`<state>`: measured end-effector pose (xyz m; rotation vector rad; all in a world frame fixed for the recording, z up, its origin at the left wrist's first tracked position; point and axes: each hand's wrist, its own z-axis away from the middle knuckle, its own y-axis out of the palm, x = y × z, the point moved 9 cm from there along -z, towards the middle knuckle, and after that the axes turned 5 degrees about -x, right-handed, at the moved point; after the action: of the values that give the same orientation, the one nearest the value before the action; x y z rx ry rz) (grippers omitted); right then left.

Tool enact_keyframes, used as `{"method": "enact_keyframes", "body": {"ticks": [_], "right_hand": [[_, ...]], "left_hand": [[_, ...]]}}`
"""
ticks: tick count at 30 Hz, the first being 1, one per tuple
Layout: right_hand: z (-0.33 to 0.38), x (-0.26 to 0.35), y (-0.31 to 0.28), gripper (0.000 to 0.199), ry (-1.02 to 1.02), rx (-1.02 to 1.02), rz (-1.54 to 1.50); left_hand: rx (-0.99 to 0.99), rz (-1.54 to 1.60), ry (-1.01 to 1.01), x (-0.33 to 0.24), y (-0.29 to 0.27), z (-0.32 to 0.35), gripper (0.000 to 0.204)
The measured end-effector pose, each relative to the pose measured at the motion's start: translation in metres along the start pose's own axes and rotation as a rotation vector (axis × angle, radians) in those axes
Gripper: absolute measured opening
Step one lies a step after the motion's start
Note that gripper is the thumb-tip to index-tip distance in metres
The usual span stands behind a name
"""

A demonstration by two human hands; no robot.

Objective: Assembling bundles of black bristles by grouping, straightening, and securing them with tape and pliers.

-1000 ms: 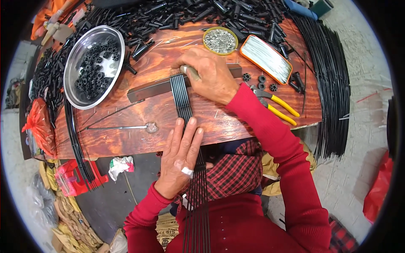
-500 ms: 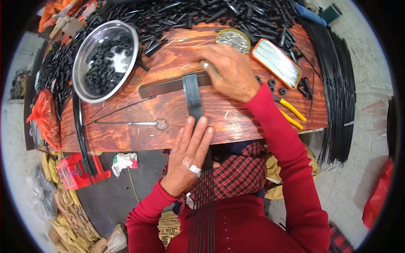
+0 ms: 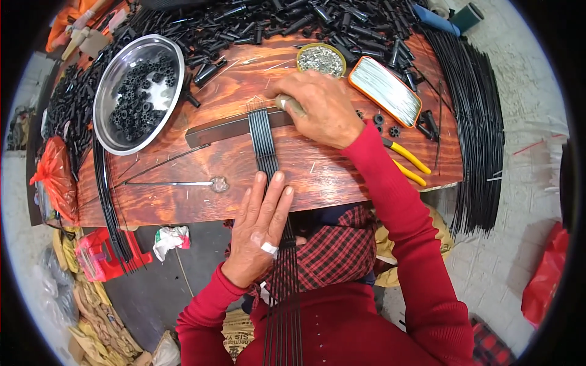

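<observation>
A flat row of black rods [image 3: 261,135] runs from my lap up over the table edge and rests across a dark bar [image 3: 213,130]. Thin wire ends [image 3: 255,104] stick out past the bar. My left hand [image 3: 256,235] lies along the rods below the bar, fingers stretched over them and a thumb tip showing at the other side. White tape wraps one of its fingers. Just right of the rods, my right hand [image 3: 323,110] is closed above the bar's right part. A short tan-grey piece [image 3: 290,105] shows at its fingers; what it is cannot be made out.
A metal bowl of small black rings [image 3: 101,125] stands left. Behind are a dish of small metal pieces [image 3: 320,60], an orange-rimmed tray [image 3: 400,113] and heaped black tubes [image 3: 360,27]. Yellow-handled pliers [image 3: 410,152] lie right, near long black rods [image 3: 479,140]. A thin metal rod [image 3: 177,183] lies left.
The view has shifted, moving the whole scene slightly left. My right hand was blurred by motion and is now sharper. The wire ends beyond the bar now show clearly. My left hand keeps its place.
</observation>
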<state>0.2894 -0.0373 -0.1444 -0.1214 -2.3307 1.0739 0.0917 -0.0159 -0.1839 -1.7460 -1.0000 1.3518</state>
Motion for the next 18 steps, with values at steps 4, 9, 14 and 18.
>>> {"method": "enact_keyframes", "body": {"ticks": [4, 9, 14, 18], "right_hand": [[0.002, -0.007, 0.01, 0.02, 0.01, 0.036, -0.044], [0.002, -0.006, 0.012, 0.021, 0.024, 0.052, -0.085], [0.002, -0.014, 0.002, 0.022, 0.029, 0.035, -0.092], [0.001, -0.01, 0.005, 0.022, 0.033, 0.073, -0.083]], "left_hand": [[0.007, -0.016, 0.007, 0.0, 0.002, 0.0, 0.082], [0.008, -0.015, 0.004, -0.001, 0.001, -0.001, 0.081], [-0.001, -0.016, 0.007, -0.003, 0.001, -0.001, 0.081], [-0.004, 0.005, -0.001, 0.0, 0.003, 0.001, 0.081]]}}
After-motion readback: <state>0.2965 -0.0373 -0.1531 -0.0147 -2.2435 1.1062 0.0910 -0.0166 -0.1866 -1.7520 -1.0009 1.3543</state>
